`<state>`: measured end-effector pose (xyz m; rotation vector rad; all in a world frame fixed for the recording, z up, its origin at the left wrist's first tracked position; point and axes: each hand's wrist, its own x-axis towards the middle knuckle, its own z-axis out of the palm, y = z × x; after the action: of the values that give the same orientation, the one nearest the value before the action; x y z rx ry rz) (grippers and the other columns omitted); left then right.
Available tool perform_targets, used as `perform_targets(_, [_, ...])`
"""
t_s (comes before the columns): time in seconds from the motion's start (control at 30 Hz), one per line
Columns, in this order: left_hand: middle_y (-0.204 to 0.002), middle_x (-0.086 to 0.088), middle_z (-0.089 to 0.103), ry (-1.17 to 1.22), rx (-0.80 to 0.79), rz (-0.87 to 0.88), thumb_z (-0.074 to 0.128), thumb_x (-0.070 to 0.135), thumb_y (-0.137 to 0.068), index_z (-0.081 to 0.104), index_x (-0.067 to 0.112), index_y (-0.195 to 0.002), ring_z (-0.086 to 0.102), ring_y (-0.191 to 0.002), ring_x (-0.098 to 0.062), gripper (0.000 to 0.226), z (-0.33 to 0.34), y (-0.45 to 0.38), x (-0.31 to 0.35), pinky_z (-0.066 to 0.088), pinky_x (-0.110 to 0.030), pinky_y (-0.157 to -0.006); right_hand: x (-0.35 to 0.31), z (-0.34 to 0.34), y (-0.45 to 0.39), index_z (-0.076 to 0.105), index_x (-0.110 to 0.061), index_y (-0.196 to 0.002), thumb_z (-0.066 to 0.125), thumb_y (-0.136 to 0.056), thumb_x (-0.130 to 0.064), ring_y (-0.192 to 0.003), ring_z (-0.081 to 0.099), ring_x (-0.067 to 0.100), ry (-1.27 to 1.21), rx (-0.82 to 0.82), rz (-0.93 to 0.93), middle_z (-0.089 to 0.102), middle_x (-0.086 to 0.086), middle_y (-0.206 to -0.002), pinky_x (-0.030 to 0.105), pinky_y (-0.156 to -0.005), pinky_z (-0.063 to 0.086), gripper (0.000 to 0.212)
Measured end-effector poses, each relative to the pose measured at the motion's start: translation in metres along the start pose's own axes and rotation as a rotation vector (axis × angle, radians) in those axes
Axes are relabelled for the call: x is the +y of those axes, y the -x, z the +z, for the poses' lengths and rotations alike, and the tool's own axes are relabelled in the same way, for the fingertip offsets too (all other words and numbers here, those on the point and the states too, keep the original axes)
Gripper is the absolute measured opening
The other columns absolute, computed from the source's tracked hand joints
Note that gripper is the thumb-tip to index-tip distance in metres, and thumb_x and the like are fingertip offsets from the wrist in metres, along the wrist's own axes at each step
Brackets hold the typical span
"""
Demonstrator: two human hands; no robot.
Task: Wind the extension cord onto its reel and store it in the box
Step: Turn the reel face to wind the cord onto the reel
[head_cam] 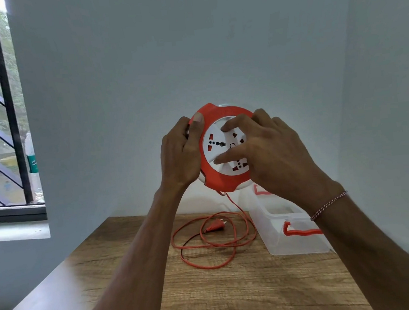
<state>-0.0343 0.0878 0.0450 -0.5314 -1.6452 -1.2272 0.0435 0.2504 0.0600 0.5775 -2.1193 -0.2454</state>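
The right hand's fingertips (225, 127) press on the white socket face of the extension cord reel (225, 175), the index finger high on the disc and the thumb lower, spread apart across its middle. The right hand (269, 146) lies curved over the right side of the reel, fingers bent round its face; a red-and-white thread bracelet (328, 206) circles the wrist. The left hand (180, 154) grips the reel's left edge, its thumb (197, 128) laid flat on the orange rim and the other fingers curled behind, out of sight. Held this way, the reel stands upright in the air above the table, socket face towards the person.

From the reel's bottom edge the orange cord (237, 207) hangs down to the wooden table (235, 295), where it lies in several loose loops. The orange two-pin plug (214, 226) rests inside those loops, pins pointing right. Just to the right of the loops sits a clear plastic storage box (275, 237), open at the top, with an orange latch handle (301, 231) on its near end and another partly visible at the far end, behind the reel.

The table stands in a corner of pale walls. At the left is a window with a dark metal grille (3, 98), and a clear bottle (33, 167) stands on the sill.
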Motion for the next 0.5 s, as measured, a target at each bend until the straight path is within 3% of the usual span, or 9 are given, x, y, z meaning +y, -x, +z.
perform_targets(0.3, [-0.076, 0.008, 0.07, 0.012, -0.003, -0.016, 0.039, 0.052, -0.098, 0.064, 0.014, -0.091, 0.07, -0.067, -0.011, 0.046, -0.0019, 0.0009, 0.0018, 0.063, -0.036, -0.064, -0.0003, 0.006, 0.0039, 0.063, -0.041, -0.119, 0.082, -0.065, -0.035, -0.098, 0.058, 0.032, -0.022, 0.109, 0.093, 0.059, 0.013, -0.116, 0.042, -0.075, 0.052, 0.058])
perform_targets(0.5, [-0.075, -0.004, 0.07, 0.015, -0.003, -0.03, 0.038, 0.053, -0.098, 0.063, 0.008, -0.09, 0.069, -0.064, -0.02, 0.052, -0.0011, 0.0017, 0.0027, 0.059, -0.05, -0.064, -0.0005, 0.0098, 0.0045, 0.054, -0.039, -0.13, 0.062, -0.076, -0.062, -0.096, 0.066, 0.028, -0.108, 0.179, 0.218, 0.066, 0.01, -0.118, 0.039, -0.079, 0.054, 0.059])
